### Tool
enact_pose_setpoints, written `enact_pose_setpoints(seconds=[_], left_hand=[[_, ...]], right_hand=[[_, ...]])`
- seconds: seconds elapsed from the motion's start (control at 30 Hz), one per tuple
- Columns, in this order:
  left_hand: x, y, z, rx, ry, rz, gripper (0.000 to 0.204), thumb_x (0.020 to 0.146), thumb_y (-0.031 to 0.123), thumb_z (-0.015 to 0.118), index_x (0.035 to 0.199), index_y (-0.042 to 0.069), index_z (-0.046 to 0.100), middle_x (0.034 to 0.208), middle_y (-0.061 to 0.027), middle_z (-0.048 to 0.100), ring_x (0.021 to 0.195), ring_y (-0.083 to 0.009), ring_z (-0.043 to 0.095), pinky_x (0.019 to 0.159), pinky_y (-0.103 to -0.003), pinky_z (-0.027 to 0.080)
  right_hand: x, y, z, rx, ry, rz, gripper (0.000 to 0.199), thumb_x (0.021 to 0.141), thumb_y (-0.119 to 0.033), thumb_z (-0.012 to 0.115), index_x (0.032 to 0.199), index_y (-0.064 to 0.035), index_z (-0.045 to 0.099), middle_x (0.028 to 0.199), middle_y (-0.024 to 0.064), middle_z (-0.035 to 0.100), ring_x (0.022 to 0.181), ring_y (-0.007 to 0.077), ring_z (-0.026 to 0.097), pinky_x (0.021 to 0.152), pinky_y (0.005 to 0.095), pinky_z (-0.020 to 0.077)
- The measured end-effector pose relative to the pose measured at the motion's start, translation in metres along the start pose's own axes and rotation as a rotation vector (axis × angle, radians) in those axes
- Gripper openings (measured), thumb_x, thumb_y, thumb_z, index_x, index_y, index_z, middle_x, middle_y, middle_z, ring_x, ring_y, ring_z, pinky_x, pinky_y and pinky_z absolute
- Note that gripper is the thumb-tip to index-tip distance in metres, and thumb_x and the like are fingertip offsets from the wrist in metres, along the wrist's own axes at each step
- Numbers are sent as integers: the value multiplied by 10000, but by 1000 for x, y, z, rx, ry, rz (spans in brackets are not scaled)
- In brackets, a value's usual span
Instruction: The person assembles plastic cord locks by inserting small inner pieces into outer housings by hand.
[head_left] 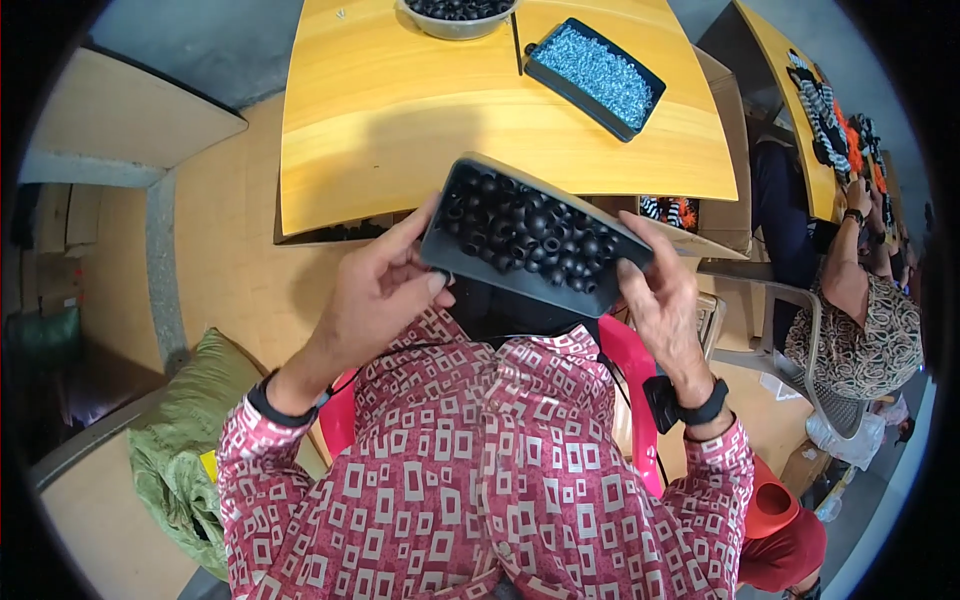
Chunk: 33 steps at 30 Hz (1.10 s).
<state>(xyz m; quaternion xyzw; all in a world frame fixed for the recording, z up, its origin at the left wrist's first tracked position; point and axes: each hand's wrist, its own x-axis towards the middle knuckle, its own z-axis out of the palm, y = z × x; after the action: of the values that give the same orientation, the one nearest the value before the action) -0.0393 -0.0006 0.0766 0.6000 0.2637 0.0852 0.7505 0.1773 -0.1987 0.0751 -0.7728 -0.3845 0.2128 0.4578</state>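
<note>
A dark rectangular plastic tray (510,283) is held tilted above my lap, just off the table's near edge. Small round black beads with holes (540,235) lie heaped in it, leaving bare floor along its near side. My left hand (375,290) is at the tray's left end, index finger along the edge, thumb by the near corner. A tiny pale thing by that thumb tip is too small to make out. Around the right end closes my right hand (660,300), its thumb over the rim and its other fingers partly hidden behind.
On the yellow table (390,130) stand a second black tray (625,130) of clear bluish small pieces and a metal bowl (460,27) of black pieces. A cardboard box (725,130) stands right of it. Another person (855,320) sits far right. A green sack (180,430) lies left.
</note>
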Motion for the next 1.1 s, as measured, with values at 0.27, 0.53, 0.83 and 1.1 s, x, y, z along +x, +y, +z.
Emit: enact_pose_setpoints(seconds=[0.27, 0.53, 0.83, 1.1], left_hand=[[-2, -18, -2, -14, -78, -176, 646, 884, -39, 520, 1470, 79, 276, 962, -42, 572, 800, -96, 613, 749, -221, 498], [-10, -7, 10, 77, 36, 2, 641, 894, -38, 496, 1477, 74, 256, 905, -26, 586, 767, -84, 601, 731, -212, 499], [-7, -16, 11, 24, 6, -109, 638, 900, -31, 498, 1479, 86, 256, 925, -29, 579, 776, -79, 605, 728, -213, 505], [-14, -26, 6, 13, -4, -254, 634, 901, -1, 519, 1476, 93, 267, 899, -37, 585, 780, -90, 617, 739, -221, 506]], right_hand=[[1, 0, -1, -113, -125, 292, 379, 823, -23, 549, 1198, 32, 557, 601, 61, 523, 542, 81, 473, 526, 241, 422], [1, 5, 3, -180, 77, -164, 403, 827, -6, 531, 1230, 12, 535, 634, 129, 571, 545, 126, 559, 530, 267, 466], [3, 0, 2, -192, -70, 116, 412, 816, -24, 556, 1227, 3, 546, 578, 118, 541, 492, 141, 532, 527, 273, 466], [-6, 10, 9, -183, -75, 32, 399, 810, -38, 564, 1207, -3, 552, 627, 143, 579, 515, 194, 581, 542, 294, 484]])
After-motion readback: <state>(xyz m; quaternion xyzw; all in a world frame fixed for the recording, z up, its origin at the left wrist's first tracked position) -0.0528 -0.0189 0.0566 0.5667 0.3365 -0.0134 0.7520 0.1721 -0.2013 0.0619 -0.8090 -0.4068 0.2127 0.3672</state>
